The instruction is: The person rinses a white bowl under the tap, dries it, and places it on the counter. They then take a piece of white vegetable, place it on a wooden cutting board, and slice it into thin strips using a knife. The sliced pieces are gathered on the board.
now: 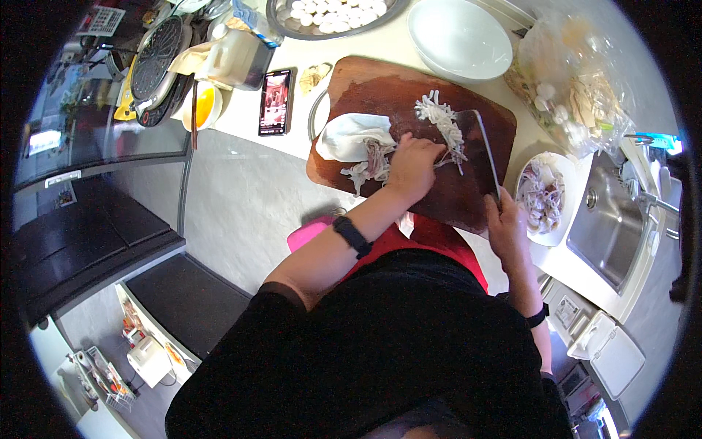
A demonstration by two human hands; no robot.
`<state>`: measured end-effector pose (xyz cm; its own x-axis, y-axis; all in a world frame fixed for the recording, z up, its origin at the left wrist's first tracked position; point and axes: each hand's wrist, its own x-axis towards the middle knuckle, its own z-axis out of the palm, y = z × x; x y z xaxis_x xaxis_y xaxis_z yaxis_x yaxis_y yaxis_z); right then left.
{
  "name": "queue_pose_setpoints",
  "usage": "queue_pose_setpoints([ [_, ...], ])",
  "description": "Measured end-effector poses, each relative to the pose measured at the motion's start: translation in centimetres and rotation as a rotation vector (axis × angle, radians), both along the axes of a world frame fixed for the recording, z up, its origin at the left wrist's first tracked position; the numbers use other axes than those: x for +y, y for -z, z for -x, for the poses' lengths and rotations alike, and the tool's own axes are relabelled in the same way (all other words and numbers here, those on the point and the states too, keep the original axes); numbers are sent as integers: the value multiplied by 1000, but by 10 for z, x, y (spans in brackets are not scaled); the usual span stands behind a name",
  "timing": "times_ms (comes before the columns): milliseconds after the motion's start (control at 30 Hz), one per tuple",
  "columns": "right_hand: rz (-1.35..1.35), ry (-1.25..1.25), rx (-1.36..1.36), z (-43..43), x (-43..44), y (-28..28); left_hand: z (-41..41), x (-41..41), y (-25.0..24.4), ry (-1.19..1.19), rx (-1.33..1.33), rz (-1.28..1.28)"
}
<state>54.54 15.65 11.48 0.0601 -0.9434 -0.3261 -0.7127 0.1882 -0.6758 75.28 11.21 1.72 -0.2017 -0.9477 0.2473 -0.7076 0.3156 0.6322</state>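
Note:
On a brown wooden cutting board (449,200), my left hand (415,167) rests with bent fingertips at pale strips, seemingly squid; whether it grips any is unclear. My right hand (505,222) is closed around the handle of a kitchen knife (485,151), whose broad blade stands near the strips. A small heap of cut white strips (447,129) lies between my left hand and the blade. Left of my left hand are a whitish squid body (351,137) and tentacle-like pieces (373,164). An oval white dish (560,233) right of the board holds more such pieces.
A large white bowl (459,38) and a metal tray of eggs (335,33) stand behind the board. A phone (276,102) and a bowl of yellow liquid (204,107) with chopsticks are left. Plastic bags (581,93) and a steel sink (606,219) are right.

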Motion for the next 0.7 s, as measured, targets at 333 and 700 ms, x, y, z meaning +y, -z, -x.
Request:
queue_pose_setpoints([
  [333, -202, -201, 216, -24, 22, 6, -29, 27, -24, 31, -172, 0],
  [700, -189, -315, 303, -78, -27, 36, -16, 31, -4, -36, -232, 82],
])
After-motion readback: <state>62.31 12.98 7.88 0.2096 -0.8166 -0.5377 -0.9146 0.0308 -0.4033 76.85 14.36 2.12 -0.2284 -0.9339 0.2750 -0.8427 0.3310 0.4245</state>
